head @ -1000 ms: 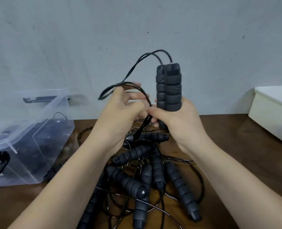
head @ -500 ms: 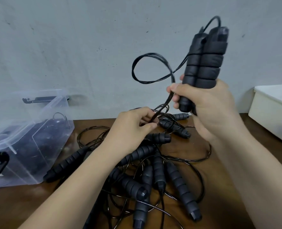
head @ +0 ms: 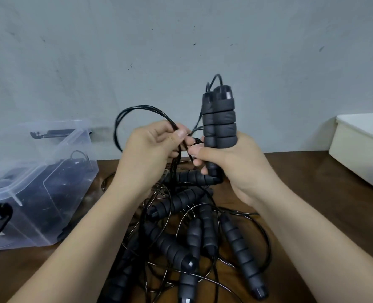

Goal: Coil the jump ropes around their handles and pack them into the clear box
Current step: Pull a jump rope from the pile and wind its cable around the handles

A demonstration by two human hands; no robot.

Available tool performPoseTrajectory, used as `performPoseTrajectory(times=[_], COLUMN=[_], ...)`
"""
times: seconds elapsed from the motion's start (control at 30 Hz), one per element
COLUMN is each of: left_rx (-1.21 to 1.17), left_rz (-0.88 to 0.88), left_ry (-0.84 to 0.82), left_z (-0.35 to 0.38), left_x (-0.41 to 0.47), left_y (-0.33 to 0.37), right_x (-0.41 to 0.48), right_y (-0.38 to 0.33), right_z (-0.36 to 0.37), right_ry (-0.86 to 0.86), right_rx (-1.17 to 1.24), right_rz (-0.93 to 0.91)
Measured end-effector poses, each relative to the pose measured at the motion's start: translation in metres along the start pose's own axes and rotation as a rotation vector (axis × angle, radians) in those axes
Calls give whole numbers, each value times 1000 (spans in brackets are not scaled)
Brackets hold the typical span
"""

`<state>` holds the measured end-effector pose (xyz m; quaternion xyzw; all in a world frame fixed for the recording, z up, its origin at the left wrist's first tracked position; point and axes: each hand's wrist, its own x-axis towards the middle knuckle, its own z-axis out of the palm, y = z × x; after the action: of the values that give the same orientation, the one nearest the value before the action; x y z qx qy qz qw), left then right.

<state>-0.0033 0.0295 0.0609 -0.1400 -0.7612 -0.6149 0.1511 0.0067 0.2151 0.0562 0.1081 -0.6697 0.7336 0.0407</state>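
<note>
My right hand [head: 231,162] grips a pair of black foam handles [head: 219,119] held upright together, above the table. Their thin black rope [head: 137,110] loops out to the left, and my left hand [head: 152,149] pinches several strands of it close beside the handles. Below my hands lies a tangled pile of jump ropes [head: 194,232] with several black ribbed handles on the brown table. The clear box [head: 39,184] stands at the left with dark ropes inside it.
A white plastic bin [head: 360,149] sits at the right on the brown table [head: 312,193]. A grey wall rises right behind the table. The clear box's lid leans behind it, and black latches show on its near end.
My right hand has lowered the pair of handles and turned them upright. My left hand has come up from the pile, holding the rope loop beside the handles.
</note>
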Motion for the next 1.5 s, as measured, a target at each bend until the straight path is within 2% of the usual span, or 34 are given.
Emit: performPoseTrajectory(times=[0.13,0.27,0.4,0.57,0.8,0.9,0.97,1.03,1.1,1.2,1.27,1.37,1.5], left_rx=[-183,-243,-329,-294,-401,-399,-403,-331,-134,372,653,686,704], left_rz=[12,6,-16,-33,-118,-117,-104,-87,-73,5,77,137,85], left_ry=[43,3,9,12,4,2,-75,-179,-262,-327,-307,-237,-230], left_z=[-8,-7,-2,10,22,23,21,17,12,9,9,11,10], left_x=[-5,-13,-15,-16,-22,-20,-18,-16,-15,-14,-15,-13,-7], left_y=[19,29,29,22,24,20,19,19,18,13,8,0,-8], right_x=[-6,-9,-14,-8,-6,-5,-4,-2,0,2,2,-1,-5], right_y=[6,8,3,13,14,16,14,11,8,1,-4,-10,-24], right_z=[11,10,10,12,13,12,10,7,2,-5,-7,-9,-12], right_ry=[31,155,99,129,106,111,118,135,152,170,171,180,197], right_rx=[-70,-223,-305,-233,-63,-83,-143,-175,-155,-107,-78,-62,8], right_rz=[-63,-195,-267,-261,-216,-226,-236,-231,-212,-202,-207,-216,-242])
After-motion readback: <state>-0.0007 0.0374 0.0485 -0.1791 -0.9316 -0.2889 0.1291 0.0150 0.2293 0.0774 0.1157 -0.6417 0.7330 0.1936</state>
